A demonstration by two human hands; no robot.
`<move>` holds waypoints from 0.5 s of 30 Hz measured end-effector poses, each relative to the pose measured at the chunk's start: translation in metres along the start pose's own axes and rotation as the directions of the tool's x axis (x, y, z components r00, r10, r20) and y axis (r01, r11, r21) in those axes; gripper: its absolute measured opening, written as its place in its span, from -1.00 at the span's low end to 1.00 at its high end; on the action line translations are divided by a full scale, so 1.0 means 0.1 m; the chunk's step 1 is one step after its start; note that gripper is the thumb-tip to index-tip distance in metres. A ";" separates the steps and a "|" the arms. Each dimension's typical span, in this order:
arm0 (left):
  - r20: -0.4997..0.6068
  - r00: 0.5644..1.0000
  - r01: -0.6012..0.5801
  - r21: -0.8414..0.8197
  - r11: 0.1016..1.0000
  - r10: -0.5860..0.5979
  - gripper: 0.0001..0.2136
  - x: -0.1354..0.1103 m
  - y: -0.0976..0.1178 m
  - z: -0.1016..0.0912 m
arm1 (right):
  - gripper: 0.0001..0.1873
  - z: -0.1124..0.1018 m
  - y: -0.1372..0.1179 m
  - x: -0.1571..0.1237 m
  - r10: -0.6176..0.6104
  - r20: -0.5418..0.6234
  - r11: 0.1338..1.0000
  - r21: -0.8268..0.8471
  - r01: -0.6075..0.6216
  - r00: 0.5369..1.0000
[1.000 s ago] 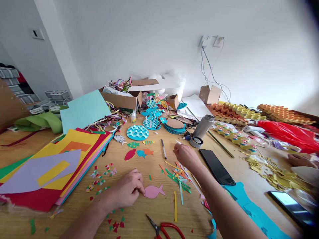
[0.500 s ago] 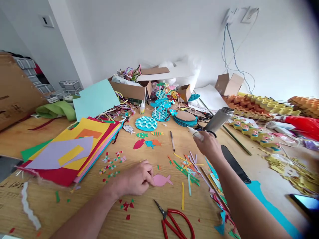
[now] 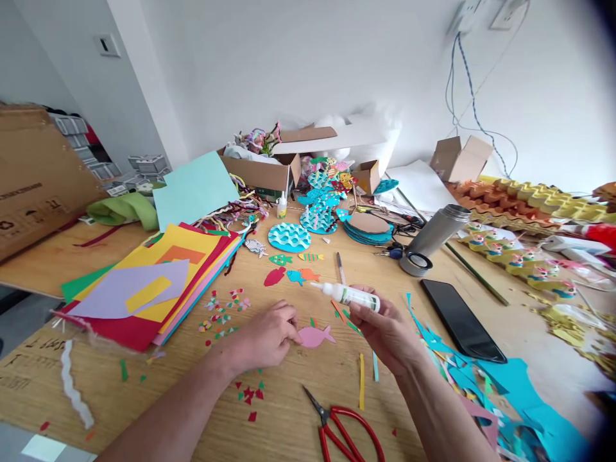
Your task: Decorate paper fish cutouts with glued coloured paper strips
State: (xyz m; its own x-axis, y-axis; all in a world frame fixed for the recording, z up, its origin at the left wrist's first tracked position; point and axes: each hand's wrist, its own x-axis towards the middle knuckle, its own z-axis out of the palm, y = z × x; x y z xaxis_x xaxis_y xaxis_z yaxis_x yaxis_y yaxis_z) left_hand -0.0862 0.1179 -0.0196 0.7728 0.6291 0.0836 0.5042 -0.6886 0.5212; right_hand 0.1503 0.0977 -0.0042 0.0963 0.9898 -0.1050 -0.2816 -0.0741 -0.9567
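Observation:
A pink paper fish (image 3: 315,337) lies flat on the wooden table. My left hand (image 3: 272,333) is closed, its fingertips at the head end of the fish; the fish's tail points right. In my right hand (image 3: 385,330) is a small white glue bottle (image 3: 353,296), tilted nearly level above the table with its nozzle pointing left. Beyond the hands lie cut paper fish: a red one (image 3: 274,276), a green one (image 3: 280,260), a striped yellow one (image 3: 311,257), a blue one (image 3: 295,277) and an orange one (image 3: 310,274).
Red-handled scissors (image 3: 344,427) lie near the front edge. Paper sheets (image 3: 139,289) are stacked at left, and tiny paper bits (image 3: 221,314) are scattered nearby. A phone (image 3: 462,321), blue scraps (image 3: 529,398) and a metal flask (image 3: 440,234) are at right. A pen (image 3: 340,266) lies behind the glue.
My right hand has come nearer and lower, bringing the glue bottle from beside the flask to above the paper strips. My left hand stays at the pink fish. The view has shifted slightly.

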 end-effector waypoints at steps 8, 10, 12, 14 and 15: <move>0.033 0.999 -0.020 0.013 1.000 0.020 -0.58 0.00 0.01 -0.02 | -0.68 0.08 0.19 -0.02 -0.122 0.030 0.965 -0.229 0.126 0.992; 0.037 0.999 -0.029 0.012 1.000 0.028 -0.58 0.00 0.02 -0.02 | -0.68 0.11 0.21 -0.07 -0.172 0.016 0.924 -0.343 0.167 0.985; 0.041 0.999 -0.035 0.008 0.999 0.034 -0.58 0.00 0.03 -0.03 | -0.69 0.14 0.23 -0.13 -0.226 0.032 0.862 -0.458 0.216 0.974; 0.038 0.999 -0.034 -0.002 0.999 0.034 -0.59 0.00 0.04 -0.03 | -0.72 0.17 0.26 -0.18 -0.289 0.074 0.792 -0.542 0.282 0.954; 0.036 0.999 -0.031 -0.009 0.999 0.032 -0.59 0.00 0.04 -0.03 | -0.74 0.19 0.27 -0.20 -0.314 0.103 0.761 -0.567 0.315 0.944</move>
State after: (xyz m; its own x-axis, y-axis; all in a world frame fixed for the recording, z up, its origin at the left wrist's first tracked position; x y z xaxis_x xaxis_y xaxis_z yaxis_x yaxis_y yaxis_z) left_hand -0.0853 0.1159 -0.0146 0.8016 0.5937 0.0698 0.4761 -0.7047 0.5260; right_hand 0.1230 0.0780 -0.0230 0.0814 0.9699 0.2295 0.3578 0.1865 -0.9150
